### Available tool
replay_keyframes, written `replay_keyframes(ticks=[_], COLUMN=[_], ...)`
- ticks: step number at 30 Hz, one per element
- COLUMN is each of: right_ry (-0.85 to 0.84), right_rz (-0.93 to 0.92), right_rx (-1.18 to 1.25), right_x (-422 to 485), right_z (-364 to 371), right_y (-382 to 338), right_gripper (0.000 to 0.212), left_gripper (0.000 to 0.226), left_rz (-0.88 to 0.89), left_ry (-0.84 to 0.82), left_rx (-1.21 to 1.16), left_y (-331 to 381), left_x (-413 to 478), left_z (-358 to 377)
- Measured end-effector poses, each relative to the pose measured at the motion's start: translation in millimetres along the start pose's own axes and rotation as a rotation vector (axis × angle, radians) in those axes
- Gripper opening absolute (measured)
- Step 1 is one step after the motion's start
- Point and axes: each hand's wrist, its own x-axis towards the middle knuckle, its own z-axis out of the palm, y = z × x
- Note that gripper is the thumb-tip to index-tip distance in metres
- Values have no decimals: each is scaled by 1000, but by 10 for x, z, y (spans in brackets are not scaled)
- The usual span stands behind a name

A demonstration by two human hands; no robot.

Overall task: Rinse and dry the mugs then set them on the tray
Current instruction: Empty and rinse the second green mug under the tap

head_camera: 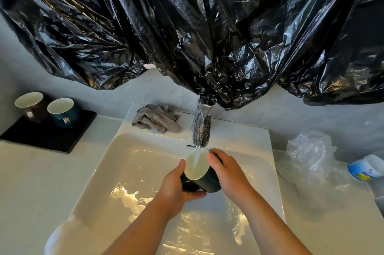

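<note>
You've got the dark green mug [204, 181] in both hands over the sink [124, 171], tipped so its mouth sits right under the tap [201, 128], and the water [197, 157] is running straight into it. Your left hand [174, 186] has its fingers [195, 194] curled under the base with the thumb up by the rim, and your right hand [228, 171] is wrapped round the other side, thumb on the rim. Over on the left the black tray [41, 136] sits on the surface [31, 182] with a brown mug [31, 105] and a teal mug [63, 112] standing upright on it, side by side. A grey cloth [156, 118] lies bunched on the sink's back ledge, just left of the tap. Crinkly black plastic [187, 26] hangs above, and on the right there's a clear bag [309, 151] and a tub [367, 168].
</note>
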Motion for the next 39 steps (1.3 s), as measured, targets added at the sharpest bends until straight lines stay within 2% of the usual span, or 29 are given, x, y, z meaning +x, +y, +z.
replay_keyframes(ticks=[4,8,11,15,19,23,25,31,35,37,39], right_ry=[35,51,70,120,87,68,51,-2,-45,-40,-67], right_rz=[-30,-9,57,139,239,317,349,394,341,298,227], right_rx=[-99,-133,-124,61,412,568,633,827,734,659,577], right_x=[2,-21,-24,-6,10,84,116,147,124,102,76], right_z=[-44,-55,-46,22,161,298,370,464,461,419,386], right_y=[-2,-27,-46,-48,-92,-19,46,147,171,135,96], right_gripper=[68,67,54,33,29,31,36,47,45,42,40], left_gripper=[49,50,49,44,32,30,40,47,50,61,62], left_rz=[-7,-13,-8,40,135,171,181,337,384,438,518], left_ry=[-40,-62,-67,-23,0,53,95,199,242,293,346], left_rx=[-30,-34,-19,31,191,297,302,351,404,536,733], left_y=[-47,-64,-57,40,160,229,264,278,275,256,221], left_x=[40,55,48,17,-55,-95,-101,-134,-164,-169,-176], left_z=[28,37,20,-41,-109,-210,-238,-197,-195,-204,-181])
